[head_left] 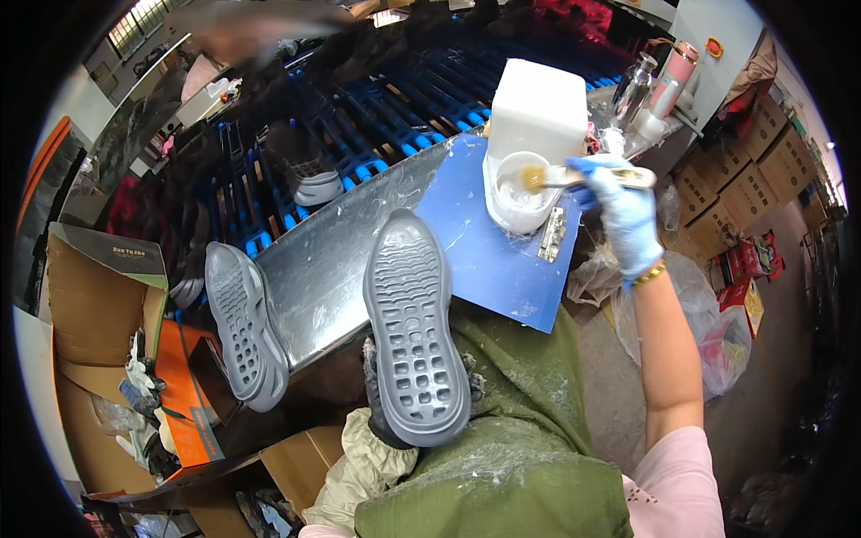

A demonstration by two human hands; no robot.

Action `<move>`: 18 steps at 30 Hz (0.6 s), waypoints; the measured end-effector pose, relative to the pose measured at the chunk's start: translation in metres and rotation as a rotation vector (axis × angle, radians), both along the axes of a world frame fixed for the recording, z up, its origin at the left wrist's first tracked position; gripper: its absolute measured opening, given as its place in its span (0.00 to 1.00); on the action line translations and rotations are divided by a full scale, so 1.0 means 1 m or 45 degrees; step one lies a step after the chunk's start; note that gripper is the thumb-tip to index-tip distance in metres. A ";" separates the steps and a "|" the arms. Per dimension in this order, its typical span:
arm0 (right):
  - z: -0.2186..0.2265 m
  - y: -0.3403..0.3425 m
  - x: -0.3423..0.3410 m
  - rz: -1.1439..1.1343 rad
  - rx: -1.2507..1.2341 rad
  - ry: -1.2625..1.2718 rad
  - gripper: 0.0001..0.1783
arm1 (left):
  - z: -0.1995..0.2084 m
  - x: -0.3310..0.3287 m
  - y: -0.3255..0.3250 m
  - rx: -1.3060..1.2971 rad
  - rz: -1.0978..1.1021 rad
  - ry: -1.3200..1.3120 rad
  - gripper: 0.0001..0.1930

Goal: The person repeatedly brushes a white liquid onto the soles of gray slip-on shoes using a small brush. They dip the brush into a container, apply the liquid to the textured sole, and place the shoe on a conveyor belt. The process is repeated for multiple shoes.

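Right hand (pixel 621 208) (blue-gloved) grips brush (pixel 561 177) over white cup (pixel 520 221).

Light-blue-gloved right hand (pixel 623 220) curled tight; bare right forearm (pixel 666 359) stretched forward; dark-gloved left hand (pixel 378 409) mostly hidden; beige-sleeved left forearm (pixel 369 468) low.

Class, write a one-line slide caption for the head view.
Blue-gloved right hand holds a brush over a white cup; dark-gloved left hand holds a gray shoe sole.
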State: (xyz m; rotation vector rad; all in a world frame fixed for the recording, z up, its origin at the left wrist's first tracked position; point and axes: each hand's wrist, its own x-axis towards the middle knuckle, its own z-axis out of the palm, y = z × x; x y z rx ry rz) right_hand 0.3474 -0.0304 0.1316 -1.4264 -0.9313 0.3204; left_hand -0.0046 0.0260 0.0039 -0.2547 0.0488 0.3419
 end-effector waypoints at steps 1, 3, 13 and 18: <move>-0.011 -0.011 0.015 -0.026 -0.022 0.161 0.13 | 0.004 0.003 -0.003 -0.002 -0.013 0.019 0.44; -0.054 -0.018 0.024 0.067 0.026 0.590 0.15 | -0.009 0.003 -0.001 0.156 -0.074 0.149 0.43; -0.079 0.097 -0.128 0.279 -0.167 0.418 0.09 | -0.011 0.005 0.010 0.137 -0.016 0.302 0.33; -0.043 0.005 -0.179 0.759 -0.044 -0.864 0.06 | -0.051 -0.013 0.009 0.127 -0.031 0.205 0.29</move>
